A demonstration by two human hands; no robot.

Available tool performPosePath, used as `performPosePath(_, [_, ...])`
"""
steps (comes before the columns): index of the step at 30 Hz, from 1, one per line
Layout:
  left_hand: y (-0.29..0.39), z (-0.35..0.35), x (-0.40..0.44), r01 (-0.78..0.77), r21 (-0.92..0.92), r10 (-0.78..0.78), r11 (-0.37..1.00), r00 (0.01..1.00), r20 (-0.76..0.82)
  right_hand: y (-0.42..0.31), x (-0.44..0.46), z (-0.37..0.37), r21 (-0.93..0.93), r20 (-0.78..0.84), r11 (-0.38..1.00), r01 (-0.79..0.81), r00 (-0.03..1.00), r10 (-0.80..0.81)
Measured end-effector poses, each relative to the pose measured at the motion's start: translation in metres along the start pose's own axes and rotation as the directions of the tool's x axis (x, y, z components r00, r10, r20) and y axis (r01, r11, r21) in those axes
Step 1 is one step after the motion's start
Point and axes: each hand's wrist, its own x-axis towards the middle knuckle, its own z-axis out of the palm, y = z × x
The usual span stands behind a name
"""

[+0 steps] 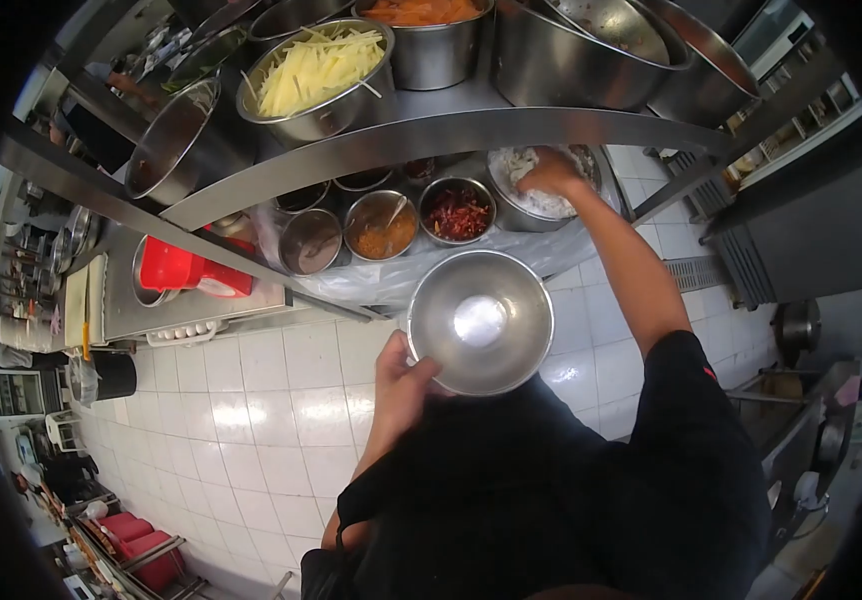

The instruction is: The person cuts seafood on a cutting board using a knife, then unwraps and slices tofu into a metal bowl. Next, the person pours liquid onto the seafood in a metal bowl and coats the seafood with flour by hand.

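My left hand (pixel 403 378) grips the near left rim of a steel mixing bowl (pixel 431 345), thumb over the edge. The bowl is held tilted in front of my body, with only a bright reflection inside. My right hand (pixel 556 172) reaches under the shelf rail into a metal pot (pixel 521 212) of white, clumpy food (pixel 549 205). Its fingers curl into the white stuff, and the fingertips are partly buried. Left of that pot stand a tin of dried red chillies (pixel 458 213), a tin of orange-brown seasoning (pixel 383 232) with a spoon, and a tin of greyish powder (pixel 311 248).
A steel shelf rail (pixel 431 138) crosses above the tins. On the shelf are a bowl of pale yellow shreds (pixel 321 72), a pot of orange pieces (pixel 421 12) and large steel pots (pixel 581 70). A red scoop-like container (pixel 191 268) sits left, above the tiled floor (pixel 241 400).
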Motion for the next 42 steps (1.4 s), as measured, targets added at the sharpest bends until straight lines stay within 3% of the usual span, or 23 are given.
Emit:
performPosePath(3, [-0.001,-0.002,-0.001,0.01,0.015,-0.01,1.0,1.0,0.008,0.004,0.018,-0.005,-0.313,-0.012,0.949,-0.046,0.999,0.045])
performPosePath(6, [0.001,-0.002,-0.003,0.014,0.011,-0.014,1.0,1.0,-0.017,0.003,0.015,-0.023,-0.288,0.064,0.958,-0.015,0.997,0.035])
performPosePath(9, [0.002,-0.004,-0.001,0.019,0.007,-0.019,1.0,1.0,-0.021,-0.005,-0.013,-0.022,-0.383,-0.184,0.911,0.153,0.954,-0.238])
performPosePath(12, [-0.001,-0.009,0.001,0.032,-0.035,-0.032,0.999,0.999,0.015,0.01,0.002,0.0,-0.066,0.096,0.997,-0.039,0.994,0.046])
performPosePath(21, [0.003,-0.004,-0.004,0.003,-0.054,-0.004,0.999,1.0,-0.012,-0.012,-0.005,-0.023,-0.319,-0.008,0.945,0.072,0.997,-0.078])
performPosePath(24, [0.0,-0.005,0.0,-0.004,-0.061,0.004,0.998,1.0,-0.006,0.02,0.027,0.028,-0.129,-0.063,0.991,-0.04,0.997,0.032])
performPosePath(27, [-0.003,-0.003,-0.002,0.008,-0.034,-0.009,0.999,1.0,-0.02,0.024,0.032,0.014,-0.126,0.024,0.992,-0.017,1.0,0.02])
performPosePath(30, [-0.004,-0.003,-0.002,0.007,-0.04,-0.007,0.999,1.0,-0.011,0.003,0.016,-0.023,-0.293,-0.032,0.956,-0.028,0.999,0.019])
performPosePath(33, [-0.003,-0.004,-0.002,0.015,-0.016,-0.015,1.0,1.0,0.002,0.009,0.013,-0.042,-0.321,-0.057,0.922,0.216,0.967,-0.247])
performPosePath(36, [0.002,-0.001,-0.003,0.029,-0.003,-0.029,1.0,1.0,0.0,0.022,0.017,-0.044,-0.257,-0.323,0.915,0.312,0.864,-0.386])
performPosePath(39, [0.004,-0.002,-0.003,0.034,-0.008,-0.034,0.999,0.999,0.007,0.002,-0.004,-0.077,-0.139,-0.225,0.942,0.307,0.916,-0.332])
performPosePath(42, [0.004,-0.001,-0.001,0.025,-0.009,-0.025,1.0,1.0,0.016,-0.024,-0.023,-0.096,-0.011,0.038,0.985,0.174,0.984,-0.173])
